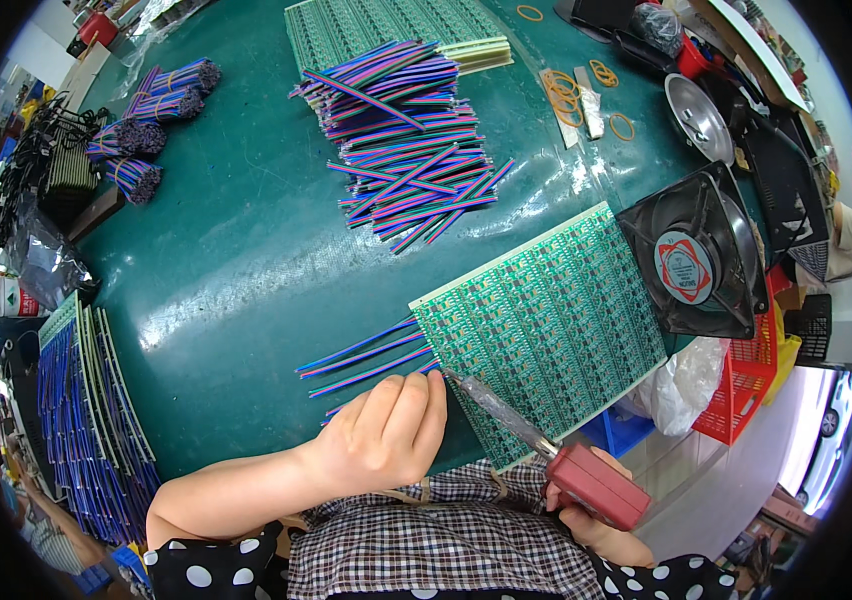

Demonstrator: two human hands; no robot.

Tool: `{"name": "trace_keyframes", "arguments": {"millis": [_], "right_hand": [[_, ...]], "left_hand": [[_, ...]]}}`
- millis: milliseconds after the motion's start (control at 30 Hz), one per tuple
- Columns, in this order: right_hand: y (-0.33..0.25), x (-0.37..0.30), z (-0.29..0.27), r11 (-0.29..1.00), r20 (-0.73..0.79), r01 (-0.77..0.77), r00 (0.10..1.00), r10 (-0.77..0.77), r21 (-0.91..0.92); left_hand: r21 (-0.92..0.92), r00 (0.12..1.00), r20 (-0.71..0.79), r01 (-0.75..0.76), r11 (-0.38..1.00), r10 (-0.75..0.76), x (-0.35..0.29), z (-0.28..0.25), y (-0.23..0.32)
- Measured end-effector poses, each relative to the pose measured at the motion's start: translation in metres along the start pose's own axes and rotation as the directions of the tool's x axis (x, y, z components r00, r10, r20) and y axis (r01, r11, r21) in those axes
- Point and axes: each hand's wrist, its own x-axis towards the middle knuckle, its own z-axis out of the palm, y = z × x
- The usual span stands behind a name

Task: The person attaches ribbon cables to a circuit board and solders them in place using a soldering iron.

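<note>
The board (551, 325) lies on the surface (236, 370). The left hand (386, 430) is closed at the board's left edge, pinching a wire (330, 411) mostly hidden by the fingers; other wires (361, 347) run leftward from that edge. Apart from it, the right hand (594, 510) is wrapped round the iron (601, 487) at the board's near side, the tip beside the left fingertips. Beyond the board lies a pile of wires (411, 150); just right of it, a fan (736, 250).
</note>
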Motion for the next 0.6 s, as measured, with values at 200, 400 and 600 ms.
{"name": "trace_keyframes", "arguments": {"millis": [200, 400, 600], "right_hand": [[0.0018, 0.0049, 0.0002, 0.984, 0.038, 0.165, 0.986, -0.163, -0.069], [0.0013, -0.0029, -0.0025, 0.993, 0.026, 0.11, 0.993, -0.111, 0.038], [0.0072, -0.0045, -0.0069, 0.983, 0.032, 0.183, 0.983, -0.183, 0.005]], "left_hand": [[-0.005, 0.999, 0.026, 0.025, 1.0, -0.025, 0.0008, -0.0017, 0.0034], [0.048, 0.998, 0.029, -0.051, 0.998, 0.05, 0.0027, -0.0017, 0.0005], [0.06, 0.998, 0.034, -0.055, 0.997, 0.053, 0.0026, -0.0024, 0.0019]]}}
